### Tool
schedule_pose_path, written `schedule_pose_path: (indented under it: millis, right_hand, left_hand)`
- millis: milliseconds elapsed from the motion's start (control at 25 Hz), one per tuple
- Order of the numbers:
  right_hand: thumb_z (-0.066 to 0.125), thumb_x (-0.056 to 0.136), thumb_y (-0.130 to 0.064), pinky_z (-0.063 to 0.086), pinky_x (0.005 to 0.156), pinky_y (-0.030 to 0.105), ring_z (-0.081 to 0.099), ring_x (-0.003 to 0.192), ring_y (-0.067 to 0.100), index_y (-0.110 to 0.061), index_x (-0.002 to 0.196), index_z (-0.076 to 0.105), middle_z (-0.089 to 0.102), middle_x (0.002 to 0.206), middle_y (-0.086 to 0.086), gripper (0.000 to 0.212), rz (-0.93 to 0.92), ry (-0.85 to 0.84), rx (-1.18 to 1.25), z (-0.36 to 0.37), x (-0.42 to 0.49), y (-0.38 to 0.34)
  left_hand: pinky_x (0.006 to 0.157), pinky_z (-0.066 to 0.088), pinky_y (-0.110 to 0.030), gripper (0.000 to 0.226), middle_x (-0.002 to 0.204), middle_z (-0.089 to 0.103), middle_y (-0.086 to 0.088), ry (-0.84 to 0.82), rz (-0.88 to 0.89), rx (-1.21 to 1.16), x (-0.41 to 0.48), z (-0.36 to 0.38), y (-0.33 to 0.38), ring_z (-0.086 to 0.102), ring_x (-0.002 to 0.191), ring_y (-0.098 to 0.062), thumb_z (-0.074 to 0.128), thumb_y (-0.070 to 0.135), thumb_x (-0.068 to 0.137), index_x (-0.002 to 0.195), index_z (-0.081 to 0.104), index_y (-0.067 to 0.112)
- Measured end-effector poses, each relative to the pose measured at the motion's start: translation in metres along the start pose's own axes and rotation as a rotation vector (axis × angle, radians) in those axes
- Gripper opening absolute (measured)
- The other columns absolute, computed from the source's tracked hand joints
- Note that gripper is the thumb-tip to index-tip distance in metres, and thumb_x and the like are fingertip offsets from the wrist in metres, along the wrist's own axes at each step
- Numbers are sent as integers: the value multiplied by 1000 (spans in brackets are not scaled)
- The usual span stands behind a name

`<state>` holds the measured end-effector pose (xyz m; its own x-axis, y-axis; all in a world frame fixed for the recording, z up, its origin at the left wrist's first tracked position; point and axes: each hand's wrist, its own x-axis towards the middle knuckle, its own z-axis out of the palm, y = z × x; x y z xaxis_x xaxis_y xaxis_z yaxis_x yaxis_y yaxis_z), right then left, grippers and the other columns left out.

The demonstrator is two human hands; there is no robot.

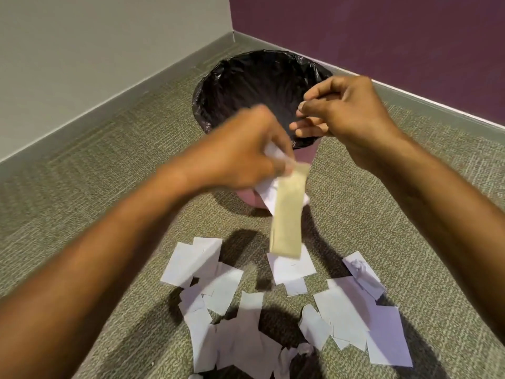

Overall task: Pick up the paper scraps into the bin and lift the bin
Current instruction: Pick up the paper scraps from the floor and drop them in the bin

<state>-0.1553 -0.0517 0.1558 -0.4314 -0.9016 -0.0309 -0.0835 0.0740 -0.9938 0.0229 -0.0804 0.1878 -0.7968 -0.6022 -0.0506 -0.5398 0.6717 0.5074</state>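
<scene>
Fingers (pixel 276 157) pinch paper scraps (pixel 287 214) beside bin (pixel 218 86)

A room corner: a pale grey wall (pixel 95 50) meets a deep purple wall (pixel 382 36), both edged by a grey baseboard (pixel 114 105). Green-beige patterned carpet (pixel 109 173) covers the floor, with soft shadows.

**Colours on the floor and walls**

Showing a pink bin (pixel 254 199) lined with a glossy black bag (pixel 246 86). Lying white with a faint lilac cast: paper scraps (pixel 341 315) on the carpet (pixel 109 165), itself flecked olive-green and beige in a woven pattern. Hanging tan: one strip (pixel 287 214), beside white pieces (pixel 269 194). Meeting at the corner: a pale grey wall (pixel 95 50), a deep purple wall (pixel 382 36), grey skirting (pixel 136 88).
</scene>
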Motion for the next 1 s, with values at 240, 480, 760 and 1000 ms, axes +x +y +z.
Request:
schedule_pose_path:
  millis: [240, 480, 760, 1000]
  right_hand:
    - [59, 90, 2, 52, 47, 29, 62, 49, 20, -4, 87, 66, 67, 64, 10, 9, -78, -91, -136, -5, -24, 6]
    - [63, 90, 1, 51, 46, 30, 63, 51, 22, 0, 88, 67, 67, 65, 12, 5, -90, -169, -205, -3, -35, 21]
    - [62, 89, 4, 53, 49, 32, 64, 54, 21, 0, 86, 68, 69, 68, 14, 8, -42, -222, -255, -10, -42, 36]
    - [61, 93, -1, 52, 49, 24, 64, 56, 14, -3, 88, 67, 69, 74, 11, 8, 65, -381, -412, -13, -45, 65]
  left_hand:
    - [43, 35, -5, 17, 80, 64, 8, 507, -144, -63, 21, -55, -10, 56, 57, 12, 74, 24, 84, 100, 72, 20]
    - [68, 43, -21, 20, 99, 72, 0, 738, -226, -23, 81, -22, -50, 63, 97, -12, 70, 27, 86, 101, 76, 14]
    - [75, 54, -32, 36, 92, 68, 0, 601, -249, -33, 91, 4, -78, 64, 85, -15, 77, 38, 80, 106, 69, 15]
    - [56, 42, -18, 21, 63, 60, 8, 616, 72, -57, 67, 9, -22, 50, 56, 0, 65, 29, 87, 70, 68, 17]
